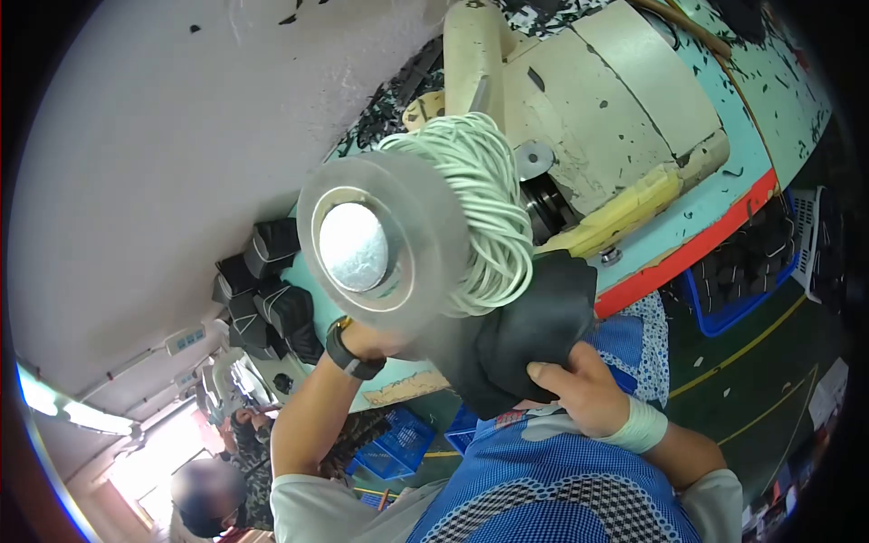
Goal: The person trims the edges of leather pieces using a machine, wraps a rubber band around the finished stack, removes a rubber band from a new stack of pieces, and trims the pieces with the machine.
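My right hand (588, 389), with a pale wrap around the wrist, grips the edge of a black, smooth, leather-like piece (543, 317), thumb on top. My left hand (373, 340), below a dark watch, reaches toward the same piece from the left. Its fingers are hidden behind a big spool (434, 226) close to the camera, so I cannot tell their grip. Pale green cord (489, 199) is wound on the spool. Behind the black piece stands a beige sewing-type machine (615, 90) with a yellow wrapped part (625, 213).
The light green table (747, 136) has a red edge (697, 244) and scattered black scraps. Bundled black pieces (272, 299) lie at left. A blue crate (724, 312) with black pieces stands at right, another blue crate (398, 443) on the floor. A person (213, 493) is at lower left.
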The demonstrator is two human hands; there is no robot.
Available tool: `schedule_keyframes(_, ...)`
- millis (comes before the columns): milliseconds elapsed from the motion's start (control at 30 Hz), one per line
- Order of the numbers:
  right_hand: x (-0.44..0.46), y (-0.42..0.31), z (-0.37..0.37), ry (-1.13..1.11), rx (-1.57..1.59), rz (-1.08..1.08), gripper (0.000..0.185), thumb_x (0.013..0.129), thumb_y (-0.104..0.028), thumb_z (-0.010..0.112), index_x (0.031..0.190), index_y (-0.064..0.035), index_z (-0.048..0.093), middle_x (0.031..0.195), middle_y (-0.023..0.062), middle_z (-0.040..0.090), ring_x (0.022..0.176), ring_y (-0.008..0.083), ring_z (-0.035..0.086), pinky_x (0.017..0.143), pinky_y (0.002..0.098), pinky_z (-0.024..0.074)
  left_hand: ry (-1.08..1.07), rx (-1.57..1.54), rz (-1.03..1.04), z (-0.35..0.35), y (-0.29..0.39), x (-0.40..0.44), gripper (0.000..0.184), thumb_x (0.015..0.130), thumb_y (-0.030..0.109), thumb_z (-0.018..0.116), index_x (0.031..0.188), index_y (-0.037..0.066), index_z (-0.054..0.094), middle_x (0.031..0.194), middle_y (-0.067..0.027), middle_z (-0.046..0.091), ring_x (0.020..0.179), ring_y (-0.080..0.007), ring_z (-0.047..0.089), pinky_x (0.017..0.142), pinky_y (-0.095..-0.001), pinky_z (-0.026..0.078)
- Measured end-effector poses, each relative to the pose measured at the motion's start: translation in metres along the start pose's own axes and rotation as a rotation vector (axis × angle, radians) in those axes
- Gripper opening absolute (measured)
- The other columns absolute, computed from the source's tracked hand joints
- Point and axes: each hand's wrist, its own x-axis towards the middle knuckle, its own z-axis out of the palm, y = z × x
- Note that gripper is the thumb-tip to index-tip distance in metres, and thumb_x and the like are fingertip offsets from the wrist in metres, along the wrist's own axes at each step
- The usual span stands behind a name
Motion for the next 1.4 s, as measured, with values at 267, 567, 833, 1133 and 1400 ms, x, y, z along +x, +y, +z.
schedule_keyframes(267, 0.004, -0.011, -0.011, 0.136, -0.068, -0.222, 0.032, 0.091, -0.008, 0.052, 0.121, 0.0021, 0.052, 0.111, 0.0105, 0.063, 0.096, 0.0188, 0.063, 0.084, 0.0302, 0.0506, 0.031, 1.053, 0.555, 0.038, 0.039, 0.003, 0.036, 0.086, 0.014, 0.069, 0.118, 0.004, 0.055, 0.118, -0.0034, 0.053, 0.098, -0.0173, 0.053, 0.091, -0.0319, 0.043)
schedule_keyframes(567, 0.005, -0.016, -0.005, 0.153, -0.060, -0.249, 0.029, 0.089, -0.004, 0.051, 0.117, 0.0044, 0.054, 0.112, 0.0099, 0.062, 0.099, 0.0168, 0.060, 0.090, 0.0301, 0.0463, 0.000, 0.734, 0.385, 0.029, 0.023, 0.005, 0.058, 0.083, 0.005, 0.066, 0.135, 0.003, 0.041, 0.132, -0.0082, 0.042, 0.122, -0.0170, 0.038, 0.104, -0.0346, 0.030)
schedule_keyframes(833, 0.004, -0.012, -0.006, 0.184, -0.061, -0.197, 0.030, 0.089, -0.004, 0.051, 0.117, 0.0052, 0.054, 0.113, 0.0097, 0.062, 0.100, 0.0173, 0.060, 0.091, 0.0301, 0.0461, 0.120, 0.777, 0.510, 0.040, 0.029, 0.014, 0.045, 0.085, 0.021, 0.072, 0.123, 0.004, 0.054, 0.119, -0.0048, 0.055, 0.109, -0.0168, 0.049, 0.096, -0.0308, 0.039)
schedule_keyframes(1133, 0.005, -0.015, -0.001, 0.125, -0.128, -0.185, 0.040, 0.089, -0.004, 0.051, 0.128, 0.0048, 0.044, 0.122, 0.0110, 0.056, 0.108, 0.0177, 0.056, 0.097, 0.0316, 0.0418, 0.136, 0.813, 0.542, 0.013, 0.000, 0.009, 0.045, 0.081, -0.004, 0.066, 0.123, 0.007, 0.055, 0.120, -0.0056, 0.055, 0.103, -0.0149, 0.057, 0.087, -0.0239, 0.045)
schedule_keyframes(1400, -0.002, -0.012, 0.004, 0.131, -0.048, -0.114, 0.032, 0.089, -0.004, 0.052, 0.118, 0.0061, 0.049, 0.116, 0.0107, 0.059, 0.105, 0.0151, 0.056, 0.093, 0.0278, 0.0428, 0.003, 1.012, 0.335, 0.005, 0.003, 0.004, 0.054, 0.091, 0.008, 0.055, 0.142, 0.010, 0.038, 0.136, -0.0072, 0.048, 0.118, -0.0212, 0.053, 0.094, -0.0308, 0.046)
